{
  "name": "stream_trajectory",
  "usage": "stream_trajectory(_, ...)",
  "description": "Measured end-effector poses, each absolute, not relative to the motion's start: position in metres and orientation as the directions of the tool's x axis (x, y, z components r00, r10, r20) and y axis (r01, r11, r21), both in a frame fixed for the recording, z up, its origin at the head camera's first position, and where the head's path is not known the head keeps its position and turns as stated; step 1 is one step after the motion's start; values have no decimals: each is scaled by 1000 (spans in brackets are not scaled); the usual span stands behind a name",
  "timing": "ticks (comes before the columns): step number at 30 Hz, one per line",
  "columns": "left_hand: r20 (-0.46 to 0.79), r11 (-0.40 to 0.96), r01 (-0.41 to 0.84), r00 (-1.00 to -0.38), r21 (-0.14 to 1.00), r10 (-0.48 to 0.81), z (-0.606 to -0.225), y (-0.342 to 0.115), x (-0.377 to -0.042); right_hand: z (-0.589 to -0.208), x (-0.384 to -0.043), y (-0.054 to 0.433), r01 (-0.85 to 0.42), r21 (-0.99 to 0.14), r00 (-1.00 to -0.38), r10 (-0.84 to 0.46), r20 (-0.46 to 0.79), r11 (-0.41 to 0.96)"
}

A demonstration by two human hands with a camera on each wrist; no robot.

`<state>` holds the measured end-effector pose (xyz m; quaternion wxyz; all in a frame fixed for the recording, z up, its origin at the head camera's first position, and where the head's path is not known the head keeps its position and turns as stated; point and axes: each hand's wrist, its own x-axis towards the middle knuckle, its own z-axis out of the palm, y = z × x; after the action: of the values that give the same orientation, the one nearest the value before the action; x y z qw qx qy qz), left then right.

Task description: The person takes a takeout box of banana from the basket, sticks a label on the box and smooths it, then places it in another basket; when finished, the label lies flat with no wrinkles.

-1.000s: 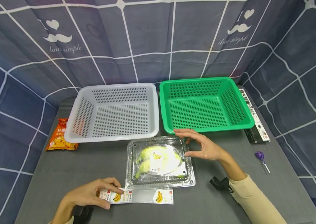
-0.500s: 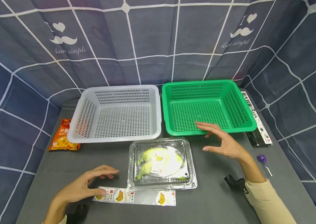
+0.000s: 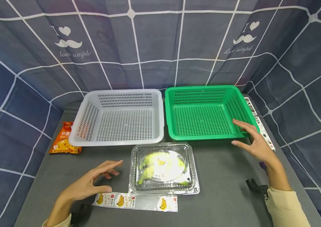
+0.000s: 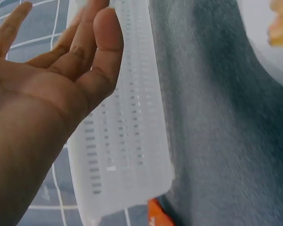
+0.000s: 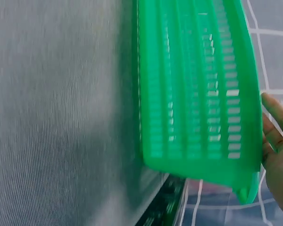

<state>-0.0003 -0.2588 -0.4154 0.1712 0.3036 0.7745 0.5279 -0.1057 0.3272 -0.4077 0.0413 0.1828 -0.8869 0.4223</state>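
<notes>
Left hand (image 3: 82, 186): released, with thumb and fingers parted; hovering at 9 o'clock from the rectangular clear plastic box (image 3: 174, 189), near the left end of the long white strip of banana stickers (image 3: 146, 203).
Right hand (image 3: 258, 146): likewise released, with fingers loosely spread; between 2 and 3 o'clock, by the near right corner of the slotted green plastic basket (image 3: 208, 137); touching or apart, cannot tell.
Sticker strip: lying flat on the grey table (image 3: 220, 195) at 7 o'clock, along the box's near edge.
Clear box: set at the dial's centre, lidded; holding something yellow-green (image 3: 148, 170), partly lost in glare, with a white banana label (image 3: 159, 171) at mid-lid.
Green basket: at 1 o'clock, with slotted floor showing.
Slotted white plastic basket (image 3: 117, 143): between 10 and 11 o'clock, with slotted floor showing.
Orange snack bag (image 3: 63, 142): at 9:30, partly hidden by the white basket.
Narrow black-and-white "PASTA" box (image 3: 266, 135): at 2 o'clock, beside the green basket.
Purple lollipop (image 3: 262, 165): at 3 o'clock, mostly hidden behind the right wrist.
</notes>
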Motion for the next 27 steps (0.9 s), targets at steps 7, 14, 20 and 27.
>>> stream_trajectory(7,28,289,292,-746,912,665,-415,-246,-12,-418,-122,355,-281,-701,-959,-172,224,656)
stream_trajectory(14,-24,317,248,-754,915,657,-418,-233,-22,-425,-136,363,-254,-656,-966,-152,210,710)
stream_trajectory(20,-64,333,207,-759,920,648,-424,-220,-27,-432,-139,362,-233,-633,-971,-137,197,738)
stream_trajectory(27,-134,363,140,-762,921,633,-432,-210,-28,-434,-138,360,-224,-620,-971,-120,206,752)
